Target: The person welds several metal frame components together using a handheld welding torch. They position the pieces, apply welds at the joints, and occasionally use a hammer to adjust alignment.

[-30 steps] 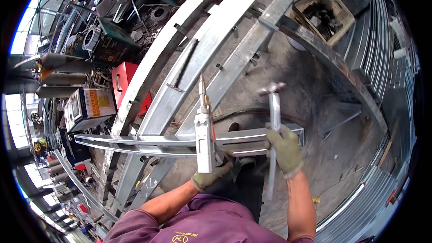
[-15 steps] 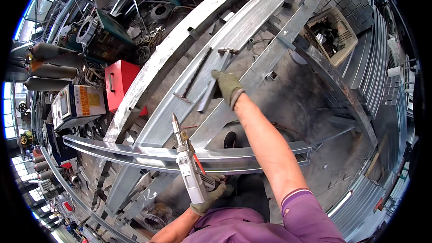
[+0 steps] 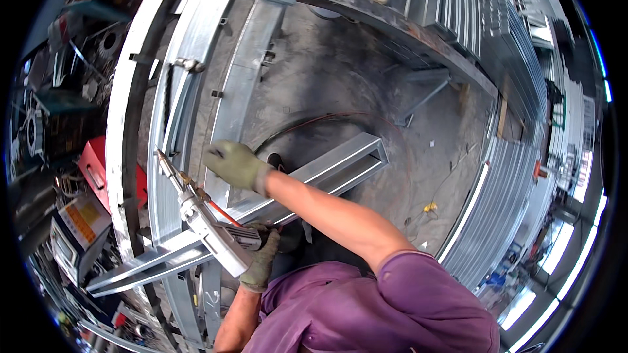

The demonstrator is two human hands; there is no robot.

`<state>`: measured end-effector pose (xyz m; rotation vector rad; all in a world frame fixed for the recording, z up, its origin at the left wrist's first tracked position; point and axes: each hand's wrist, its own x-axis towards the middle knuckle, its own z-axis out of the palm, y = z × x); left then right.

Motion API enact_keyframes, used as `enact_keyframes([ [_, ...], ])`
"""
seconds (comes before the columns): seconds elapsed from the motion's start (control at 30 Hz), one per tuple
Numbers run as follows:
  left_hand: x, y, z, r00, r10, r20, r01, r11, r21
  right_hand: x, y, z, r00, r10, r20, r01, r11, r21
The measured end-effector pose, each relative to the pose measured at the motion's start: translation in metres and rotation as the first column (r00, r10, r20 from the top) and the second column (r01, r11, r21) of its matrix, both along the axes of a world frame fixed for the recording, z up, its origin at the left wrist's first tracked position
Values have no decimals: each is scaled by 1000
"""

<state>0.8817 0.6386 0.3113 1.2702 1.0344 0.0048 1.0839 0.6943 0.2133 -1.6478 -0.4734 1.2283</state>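
Observation:
My gloved left hand (image 3: 261, 258) is closed round the grip of a silver welding gun (image 3: 212, 232) with a pointed copper-coloured nozzle and an orange-red line along it. The gun tilts up to the left, across a long bright rectangular steel tube (image 3: 340, 173). My gloved right hand (image 3: 237, 165) hangs over a flat steel beam (image 3: 242, 82), its fingers curled; whether anything is inside them is hidden. A hammer (image 3: 189, 65) lies on the wide steel beam (image 3: 196, 10) farther left, alongside a dark thin rod (image 3: 167, 95).
A red metal box (image 3: 93, 168) and a white machine (image 3: 75, 230) stand at the left. A rusty beam (image 3: 405, 33) crosses the far right. Stacked steel profiles (image 3: 477, 216) line the right side. A cable (image 3: 294, 121) curves over the concrete floor.
The view has swung to the right. My right hand has drawn back from the flat bar beside the hammer, toward me. The welding gun stays in my left hand.

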Motion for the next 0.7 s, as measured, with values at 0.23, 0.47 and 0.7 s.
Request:
enact_keyframes([
  [0.23,49,-9,6,826,-563,25,559,824,89,-17,-204,127,955,-227,191,177,953,246],
  [0.47,79,-86,-5,312,-946,83,851,318,417,-59,-285,137,589,-425,687,441,882,167],
  [0.7,95,-137,32,384,-920,73,920,388,48,-62,-365,163,609,-794,-1,792,607,60],
])
